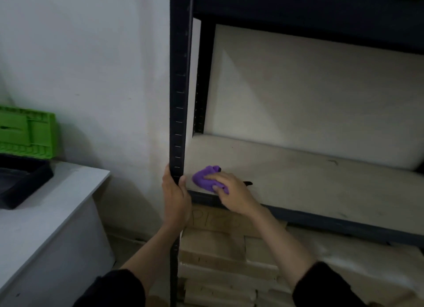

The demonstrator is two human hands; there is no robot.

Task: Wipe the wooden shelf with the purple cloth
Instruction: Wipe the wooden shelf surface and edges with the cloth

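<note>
Wooden shelf [309, 180] runs long axis left-right; nearly all unwiped board lies rightward and back from cloth, so next stroke judged to sweep right along front edge

Black upright post [177, 123] at shelf's front-left corner; left hand [175, 199] wrapped closed around it, bracing

Right hand [231, 192] nearer work, at front-left corner; fingers [214, 176] curled, pressing bunched purple cloth [204, 180] onto board

Small dark object just right of hand, unclear

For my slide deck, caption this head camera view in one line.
Right hand presses purple cloth on wooden shelf; left hand grips the upright post.
</note>
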